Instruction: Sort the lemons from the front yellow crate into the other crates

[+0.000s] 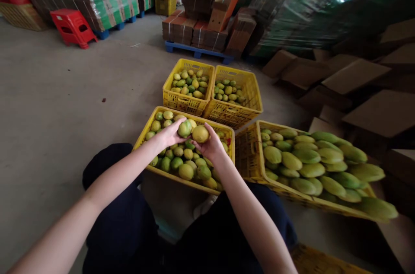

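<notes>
My left hand (173,133) is closed around a greenish-yellow lemon (184,129). A yellower lemon (200,134) sits in the fingers of my right hand (210,144), close beside the first one. Both hands are above a yellow plastic crate (184,182) between my knees. Many more lemons (186,172), green to yellow, fill that crate, and my hands hide part of them.
Two yellow crates (186,103) of similar fruit stand just beyond. A fuller crate (249,153) with green-yellow fruit is at my right, beside loose cardboard (356,75). Farther off are a red stool (71,27) and a blue pallet (197,51) bearing cardboard stacks.
</notes>
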Available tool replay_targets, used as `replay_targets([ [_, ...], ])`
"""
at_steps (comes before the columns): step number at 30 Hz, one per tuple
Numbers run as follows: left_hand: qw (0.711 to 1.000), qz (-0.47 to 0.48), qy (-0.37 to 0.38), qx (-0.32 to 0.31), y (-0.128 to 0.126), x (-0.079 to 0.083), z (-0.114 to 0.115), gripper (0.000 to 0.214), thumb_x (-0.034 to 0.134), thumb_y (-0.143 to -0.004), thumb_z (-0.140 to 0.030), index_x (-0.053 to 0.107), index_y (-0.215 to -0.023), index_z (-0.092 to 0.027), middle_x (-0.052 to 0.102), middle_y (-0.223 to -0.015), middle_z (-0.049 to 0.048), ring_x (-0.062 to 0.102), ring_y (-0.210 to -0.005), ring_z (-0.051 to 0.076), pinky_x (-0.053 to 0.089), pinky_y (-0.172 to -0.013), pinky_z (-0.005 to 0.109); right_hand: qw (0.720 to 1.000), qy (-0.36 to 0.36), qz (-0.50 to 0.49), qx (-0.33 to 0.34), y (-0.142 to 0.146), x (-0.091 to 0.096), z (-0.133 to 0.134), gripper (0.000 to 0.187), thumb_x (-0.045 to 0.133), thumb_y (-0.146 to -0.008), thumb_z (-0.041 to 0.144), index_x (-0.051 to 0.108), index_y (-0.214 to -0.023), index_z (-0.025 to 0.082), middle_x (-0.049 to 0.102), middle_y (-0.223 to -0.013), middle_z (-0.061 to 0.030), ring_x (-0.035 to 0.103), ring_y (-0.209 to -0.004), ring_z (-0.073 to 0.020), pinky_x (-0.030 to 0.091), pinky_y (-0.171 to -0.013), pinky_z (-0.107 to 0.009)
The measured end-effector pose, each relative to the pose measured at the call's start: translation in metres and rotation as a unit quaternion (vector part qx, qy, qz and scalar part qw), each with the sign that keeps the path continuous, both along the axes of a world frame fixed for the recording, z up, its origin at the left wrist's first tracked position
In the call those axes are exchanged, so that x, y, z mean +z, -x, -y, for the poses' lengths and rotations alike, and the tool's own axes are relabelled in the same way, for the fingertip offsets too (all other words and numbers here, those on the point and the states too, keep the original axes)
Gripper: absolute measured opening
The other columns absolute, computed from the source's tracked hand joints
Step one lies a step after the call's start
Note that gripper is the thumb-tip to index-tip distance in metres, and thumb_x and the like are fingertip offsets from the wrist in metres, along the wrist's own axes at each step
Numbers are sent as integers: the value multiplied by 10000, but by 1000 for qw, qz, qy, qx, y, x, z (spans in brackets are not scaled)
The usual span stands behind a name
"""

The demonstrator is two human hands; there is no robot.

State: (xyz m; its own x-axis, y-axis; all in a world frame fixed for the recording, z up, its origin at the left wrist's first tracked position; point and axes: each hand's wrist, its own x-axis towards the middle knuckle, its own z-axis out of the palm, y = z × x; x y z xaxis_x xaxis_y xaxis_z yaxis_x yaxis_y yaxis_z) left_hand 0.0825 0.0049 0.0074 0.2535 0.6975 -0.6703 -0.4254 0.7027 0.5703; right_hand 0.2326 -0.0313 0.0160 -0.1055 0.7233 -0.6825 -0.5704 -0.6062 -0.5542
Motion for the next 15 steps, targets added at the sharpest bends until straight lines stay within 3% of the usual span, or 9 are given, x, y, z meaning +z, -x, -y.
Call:
replay_targets([
  [3, 997, 3, -58, -47, 3, 0, 0, 63, 722, -846, -129, 713, -894, -168, 762, -896, 75, 713, -777, 178, 597, -658, 262, 1000, 5, 4, 16, -3, 7, 2, 318, 542, -987, 437, 656, -878, 160, 716, -636, -41, 669, -494, -155, 559, -451, -234],
  [5, 993, 8, -94, -70, 7, 1, -2, 68, 758, -820, -109, 725, -859, -154, 754, -832, 69, 688, -688, 148, 573, -606, 226, 999, 6, 5, 39, -4, 12, 4, 361, 509, -995, 465, 665, -872, 163, 722, -633, -51, 655, -465, -154, 550, -434, -234],
  [7, 989, 9, -114, -94, 11, 1, -3, 73, 775, -846, -217, 739, -846, -154, 740, -755, 62, 632, -572, 120, 523, -520, 200, 998, 9, 7, 63, -6, 14, 5, 433, 463, -1004, 504, 670, -852, 155, 714, -610, -66, 636, -436, -153, 534, -416, -234],
  [11, 981, 4, -106, -161, 18, 1, -5, 389, 694, -888, -542, 774, -903, -161, 724, -655, 78, 517, -427, 108, 395, -396, 204, 998, 0, 8, 70, -6, 14, 5, 446, 462, -992, 533, 662, -828, 169, 707, -593, -62, 616, -430, -152, 515, -407, -234],
  [15, 976, 5, -103, -193, 19, 3, -4, 485, 661, -871, -630, 779, -925, -163, 728, -631, 89, 502, -398, 121, 381, -385, 223, 998, -22, -4, 54, -5, 12, 5, 351, 506, -989, 474, 658, -855, 188, 710, -616, -29, 602, -440, -138, 495, -405, -221],
])
